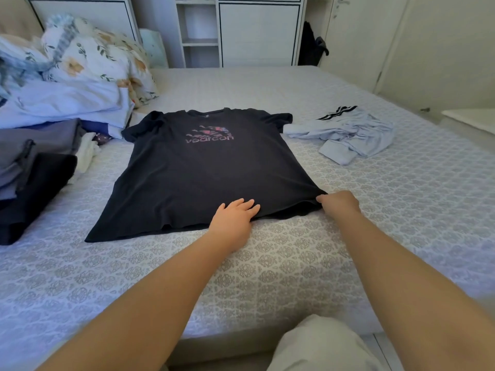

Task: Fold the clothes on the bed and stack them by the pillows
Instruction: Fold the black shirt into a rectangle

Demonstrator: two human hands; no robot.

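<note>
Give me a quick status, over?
Left hand flat on black T-shirt hem. Right hand pinching hem corner. Shirt spread, unfolded. Nothing in the way.

Black T-shirt (203,172) spread flat on the bed (294,263), both hands at its hem.

The left hand (234,218) lies flat on the hem; the right hand (338,202) pinches the hem's corner. A crumpled pale blue garment (353,132) lies to the right, folded dark clothes (29,167) left by the floral pillows (101,57).
</note>
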